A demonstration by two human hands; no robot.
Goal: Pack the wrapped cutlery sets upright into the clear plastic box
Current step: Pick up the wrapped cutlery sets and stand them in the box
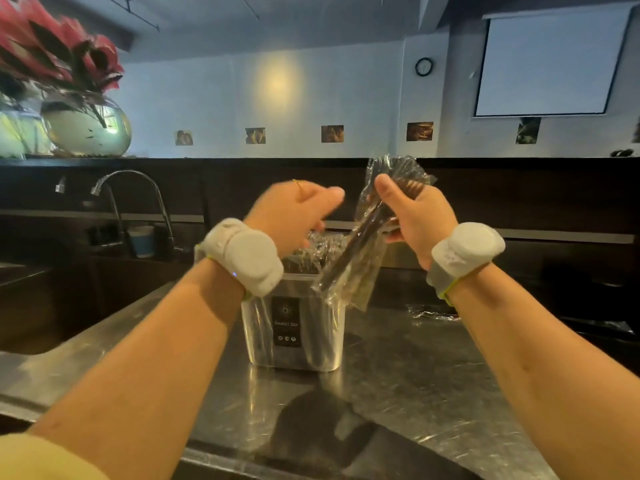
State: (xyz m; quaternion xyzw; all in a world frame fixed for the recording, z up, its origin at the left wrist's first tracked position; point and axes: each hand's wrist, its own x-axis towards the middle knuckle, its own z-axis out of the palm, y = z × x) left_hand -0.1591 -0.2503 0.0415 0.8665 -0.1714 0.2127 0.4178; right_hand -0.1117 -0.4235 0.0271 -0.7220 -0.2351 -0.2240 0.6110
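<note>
A clear plastic box (pixel 294 334) with a dark label stands on the steel counter, centre. Several wrapped cutlery sets (pixel 313 249) stand upright inside it, their film tops poking above the rim. My right hand (pixel 415 216) grips one wrapped cutlery set (pixel 363 244) of dark utensils in clear film, held tilted above the box's right side, lower end near the rim. My left hand (pixel 294 213) hovers over the box opening with fingers curled down toward the film tops; whether it holds anything I cannot tell. Another wrapped set (pixel 433 311) lies flat on the counter at right.
The steel counter (pixel 398 393) stretches toward me, with a sink and curved faucet (pixel 138 202) at left. A blue-and-white cup (pixel 142 240) stands behind the faucet. A glass bowl vase with red flowers (pixel 86 126) sits on the ledge at upper left.
</note>
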